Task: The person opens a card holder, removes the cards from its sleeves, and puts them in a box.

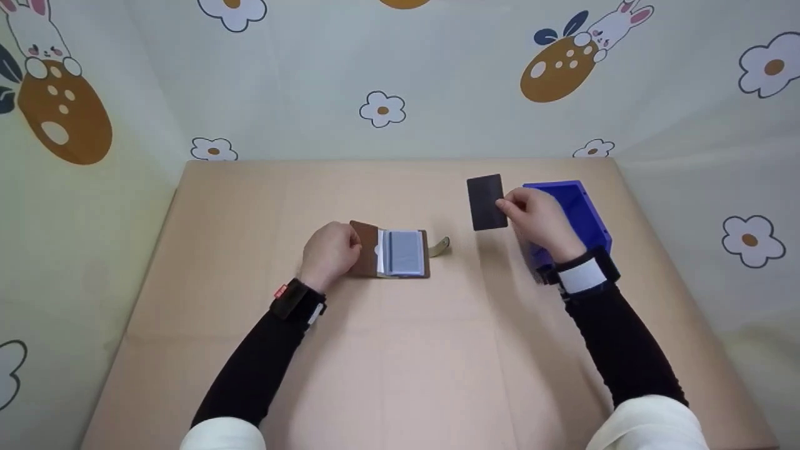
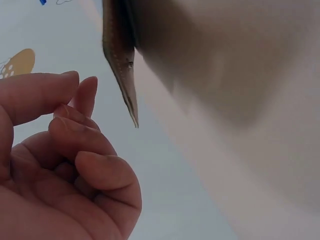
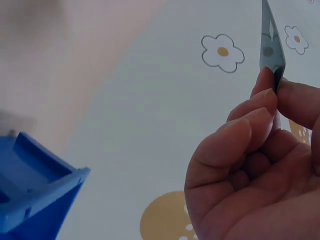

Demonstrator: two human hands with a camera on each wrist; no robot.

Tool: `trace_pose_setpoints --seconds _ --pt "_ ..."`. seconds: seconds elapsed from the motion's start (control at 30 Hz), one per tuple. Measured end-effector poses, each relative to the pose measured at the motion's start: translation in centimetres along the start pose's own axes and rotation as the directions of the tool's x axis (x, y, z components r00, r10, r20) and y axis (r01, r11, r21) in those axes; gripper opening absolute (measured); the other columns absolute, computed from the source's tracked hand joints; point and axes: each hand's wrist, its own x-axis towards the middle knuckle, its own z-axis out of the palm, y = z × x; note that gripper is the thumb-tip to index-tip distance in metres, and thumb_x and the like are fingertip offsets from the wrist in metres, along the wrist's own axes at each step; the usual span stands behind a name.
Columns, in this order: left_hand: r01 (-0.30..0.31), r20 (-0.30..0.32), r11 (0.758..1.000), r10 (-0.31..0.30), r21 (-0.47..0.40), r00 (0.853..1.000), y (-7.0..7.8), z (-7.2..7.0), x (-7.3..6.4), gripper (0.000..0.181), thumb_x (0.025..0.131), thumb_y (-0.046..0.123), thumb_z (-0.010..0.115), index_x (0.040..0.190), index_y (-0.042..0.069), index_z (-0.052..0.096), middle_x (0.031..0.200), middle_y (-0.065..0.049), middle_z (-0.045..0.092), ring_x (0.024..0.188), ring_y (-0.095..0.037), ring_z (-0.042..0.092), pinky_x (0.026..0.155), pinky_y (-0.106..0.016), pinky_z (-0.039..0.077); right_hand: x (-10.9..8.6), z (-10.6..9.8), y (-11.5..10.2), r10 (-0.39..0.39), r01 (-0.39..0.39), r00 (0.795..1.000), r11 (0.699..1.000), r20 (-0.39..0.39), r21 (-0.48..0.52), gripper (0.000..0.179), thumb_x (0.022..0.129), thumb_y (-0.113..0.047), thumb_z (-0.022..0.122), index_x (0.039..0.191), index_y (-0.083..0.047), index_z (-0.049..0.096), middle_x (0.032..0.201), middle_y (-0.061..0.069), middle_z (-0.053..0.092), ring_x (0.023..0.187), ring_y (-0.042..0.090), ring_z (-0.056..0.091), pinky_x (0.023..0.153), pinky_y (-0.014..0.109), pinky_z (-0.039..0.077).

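Note:
My right hand [image 1: 540, 215] pinches a dark card [image 1: 485, 201] by its right edge between thumb and fingers, raised over the table. In the right wrist view the card [image 3: 270, 47] is nearly edge-on, with a shiny side. An opened brown card wallet [image 1: 367, 250] lies left of it, clear plastic sleeves [image 1: 406, 252] showing and a snap strap [image 1: 440, 246] sticking out to the right. My left hand [image 1: 328, 253] is at the wallet's left cover, overlapping it in the head view. In the left wrist view its loosely curled fingers [image 2: 95, 175] appear apart from the wallet [image 2: 120, 65].
A blue plastic bin [image 1: 587, 219] stands on the right of the table, partly behind my right hand and wrist. The wooden-toned table [image 1: 425, 375] meets a patterned cloth wall [image 1: 300, 94] at the back and both sides.

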Motion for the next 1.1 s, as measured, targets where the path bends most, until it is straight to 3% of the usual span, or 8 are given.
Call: trace_pose_setpoints --seconds 0.23,0.5,0.77,1.1 --pt "-0.018 0.022 0.997 0.017 0.069 1.0 -0.5 0.4 0.0 0.009 0.084 0.003 0.066 0.079 0.002 0.072 0.078 -0.009 0.068 0.072 -0.026 0.061 0.068 -0.043 0.051 -0.3 -2.8 2.2 0.031 -0.031 0.999 0.999 -0.043 -0.02 0.03 0.102 -0.028 0.055 0.085 -0.003 0.059 0.071 0.004 0.047 0.063 0.02 0.045 0.056 0.031 0.035" --pt "-0.036 0.034 0.993 0.032 0.116 0.999 -0.8 0.9 0.2 0.022 0.08 -0.002 0.061 0.06 0.007 0.058 0.063 -0.002 0.049 0.059 -0.02 0.044 0.053 -0.036 0.039 -0.7 -4.8 4.3 0.092 -0.094 0.995 0.995 -0.034 -0.038 0.032 0.105 -0.029 0.049 0.088 -0.002 0.054 0.076 0.007 0.046 0.068 0.024 0.043 0.06 0.034 0.032" --pt "-0.074 0.03 0.979 0.07 0.189 0.997 -1.0 1.5 -0.2 0.017 0.078 -0.003 0.059 0.062 0.003 0.055 0.072 -0.014 0.059 0.066 -0.03 0.058 0.059 -0.047 0.05 -0.7 -6.0 7.1 0.093 -0.098 0.992 0.993 -0.082 -0.06 0.032 0.104 -0.023 0.05 0.081 0.0 0.051 0.072 0.007 0.046 0.066 0.023 0.042 0.06 0.033 0.031" --pt "-0.073 0.029 0.978 0.069 0.193 0.997 -1.3 1.7 0.1 0.02 0.079 -0.003 0.059 0.061 0.005 0.055 0.07 -0.012 0.059 0.065 -0.029 0.057 0.058 -0.045 0.049 -0.9 -6.9 9.8 0.192 -0.194 0.981 0.977 -0.028 -0.094 0.033 0.105 -0.021 0.046 0.089 0.006 0.055 0.075 0.01 0.048 0.068 0.024 0.045 0.061 0.036 0.036"
